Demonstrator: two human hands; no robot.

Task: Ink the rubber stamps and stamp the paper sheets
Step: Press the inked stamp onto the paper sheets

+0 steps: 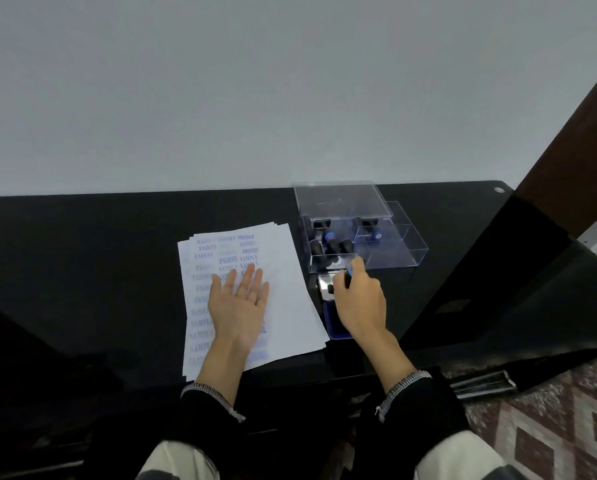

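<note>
Black glossy worktop. Landmark: fanned stack of white paper sheets, blue-stamped. Left hand: flat, fingers spread, upon stack. Right of stack: right hand gripping black blue-capped rubber stamp above blue ink pad. Behind: clear acrylic stamp box.

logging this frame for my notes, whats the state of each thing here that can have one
white paper sheets: fanned stack, top sheet already stamped in blue
clear plastic stamp box: drawers pulled open, stamps inside
blue ink pad: lid open
black rubber stamp with blue cap: held over the pad
left hand: flat on the sheets
right hand: gripping the stamp
</note>
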